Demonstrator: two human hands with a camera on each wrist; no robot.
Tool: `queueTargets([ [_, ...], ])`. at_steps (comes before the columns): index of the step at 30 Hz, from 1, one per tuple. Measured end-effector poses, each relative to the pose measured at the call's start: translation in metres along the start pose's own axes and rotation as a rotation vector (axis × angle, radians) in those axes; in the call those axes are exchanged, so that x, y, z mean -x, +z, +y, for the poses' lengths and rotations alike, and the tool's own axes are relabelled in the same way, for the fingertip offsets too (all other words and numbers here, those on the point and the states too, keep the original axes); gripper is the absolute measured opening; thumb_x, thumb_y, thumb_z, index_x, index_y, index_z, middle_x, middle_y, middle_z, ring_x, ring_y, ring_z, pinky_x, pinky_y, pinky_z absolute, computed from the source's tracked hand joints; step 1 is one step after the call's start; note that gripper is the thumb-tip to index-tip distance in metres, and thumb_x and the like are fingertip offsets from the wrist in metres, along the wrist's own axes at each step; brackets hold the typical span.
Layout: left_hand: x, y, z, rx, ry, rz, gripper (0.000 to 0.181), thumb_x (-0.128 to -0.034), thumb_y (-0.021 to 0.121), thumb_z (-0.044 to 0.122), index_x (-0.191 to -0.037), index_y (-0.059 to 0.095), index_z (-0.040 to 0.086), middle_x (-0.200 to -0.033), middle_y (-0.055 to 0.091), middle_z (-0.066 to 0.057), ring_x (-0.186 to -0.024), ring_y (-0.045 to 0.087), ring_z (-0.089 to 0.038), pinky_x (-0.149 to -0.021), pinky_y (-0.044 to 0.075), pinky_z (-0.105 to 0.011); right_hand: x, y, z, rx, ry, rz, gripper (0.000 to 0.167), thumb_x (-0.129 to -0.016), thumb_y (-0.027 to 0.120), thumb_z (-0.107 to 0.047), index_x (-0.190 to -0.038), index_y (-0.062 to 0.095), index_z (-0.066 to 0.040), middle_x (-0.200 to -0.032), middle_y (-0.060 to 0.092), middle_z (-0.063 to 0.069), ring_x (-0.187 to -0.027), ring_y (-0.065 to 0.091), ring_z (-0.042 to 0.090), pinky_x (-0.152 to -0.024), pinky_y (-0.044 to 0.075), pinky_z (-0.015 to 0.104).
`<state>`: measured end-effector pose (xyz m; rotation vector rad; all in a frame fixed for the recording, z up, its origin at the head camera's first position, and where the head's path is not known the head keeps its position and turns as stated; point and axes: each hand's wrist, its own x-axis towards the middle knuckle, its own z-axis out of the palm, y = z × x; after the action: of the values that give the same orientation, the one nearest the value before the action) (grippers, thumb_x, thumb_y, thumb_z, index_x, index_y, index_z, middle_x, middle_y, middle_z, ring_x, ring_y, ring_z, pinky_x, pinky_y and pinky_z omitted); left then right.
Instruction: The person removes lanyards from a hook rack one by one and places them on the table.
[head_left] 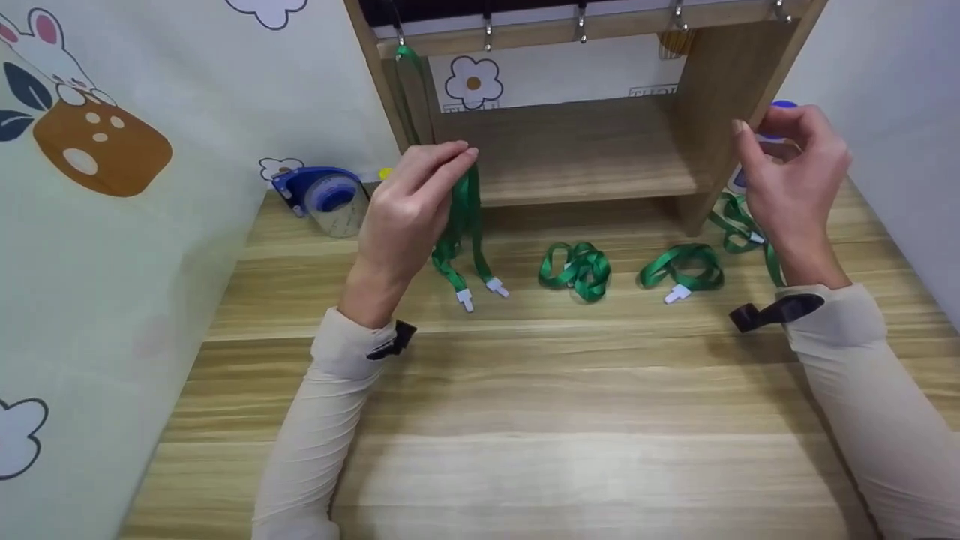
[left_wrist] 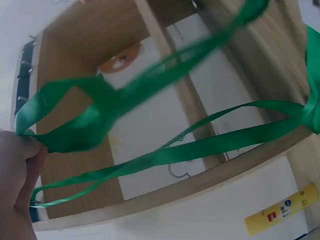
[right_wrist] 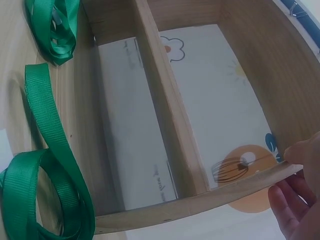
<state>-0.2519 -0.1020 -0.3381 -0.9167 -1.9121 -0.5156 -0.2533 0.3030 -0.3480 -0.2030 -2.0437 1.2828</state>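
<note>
A green lanyard (left_wrist: pixel 102 97), a flat, shiny ribbon with its looped end spread wide, is in the left hand (head_left: pixel 409 199), just off the centre of the head view towards 11 o'clock; that hand's grip pinches the loop between thumb and forefinger. Below it, two white clips (head_left: pixel 465 301) dangle close together, though it cannot be told which ribbon each ends. A second lanyard (left_wrist: pixel 192 151) hangs alongside from the leftmost of the metal hooks (head_left: pixel 581 24), near 11 o'clock. The wooden rack (head_left: pixel 585 146) fills 12 to 1 o'clock; flowers on the patterned wall (head_left: pixel 195 90) show through its open back. At about half past 2, the right hand (head_left: pixel 802 172) has its grip clasped on the edge of the rack's side panel, thumb inside and fingers outside. Towards 3 o'clock on the tabletop (head_left: pixel 585 412) lie a tangled coil (head_left: pixel 592 274), a rounder coil (head_left: pixel 697 283) with a white clip in front, and a loose bundle (head_left: pixel 739 214) partly hidden by the right wrist. A blue tape dispenser (head_left: pixel 330 196) sits at 10 o'clock, a blue-topped object (head_left: pixel 784 103) is mostly covered by the right hand, and the left wrist view shows a yellow glue stick (left_wrist: pixel 282 210) at 4 o'clock.
</note>
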Motion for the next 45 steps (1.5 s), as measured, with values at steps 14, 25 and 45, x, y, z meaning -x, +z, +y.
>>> queueTargets([
  [14, 0.010, 0.006, -0.010, 0.260, -0.157, -0.534, 0.025, -0.1049, 0.063, -0.006, -0.120, 0.081, 0.003, -0.126, 0.080, -0.011, -0.119, 0.077, -0.025, -0.105, 0.063, -0.037, -0.003, 0.001, 0.006, 0.003, 0.012, -0.010, 0.034, -0.096, 0.084, -0.036, -0.124, 0.076, -0.017, -0.125, 0.076, 0.000, -0.116, 0.072, 0.014, -0.106, 0.059, 0.022],
  [25, 0.020, 0.039, 0.001, 0.321, -0.112, -0.809, 0.028, -0.1039, 0.059, -0.010, -0.116, 0.082, 0.002, -0.123, 0.080, -0.013, -0.115, 0.078, -0.027, -0.100, 0.065, -0.038, 0.000, -0.002, 0.004, -0.019, -0.019, 0.007, 0.033, -0.096, 0.084, -0.030, -0.123, 0.077, -0.013, -0.122, 0.078, -0.001, -0.111, 0.073, 0.011, -0.101, 0.060, 0.020],
  [45, 0.044, 0.053, -0.007, -0.010, -0.344, -0.956, 0.015, -0.0987, 0.065, 0.002, -0.107, 0.076, 0.007, -0.099, 0.071, -0.010, -0.084, 0.066, -0.023, -0.068, 0.062, -0.044, -0.001, 0.000, 0.004, -0.017, 0.020, -0.021, 0.034, -0.097, 0.083, -0.034, -0.125, 0.077, -0.017, -0.128, 0.076, 0.000, -0.120, 0.071, 0.015, -0.107, 0.058, 0.022],
])
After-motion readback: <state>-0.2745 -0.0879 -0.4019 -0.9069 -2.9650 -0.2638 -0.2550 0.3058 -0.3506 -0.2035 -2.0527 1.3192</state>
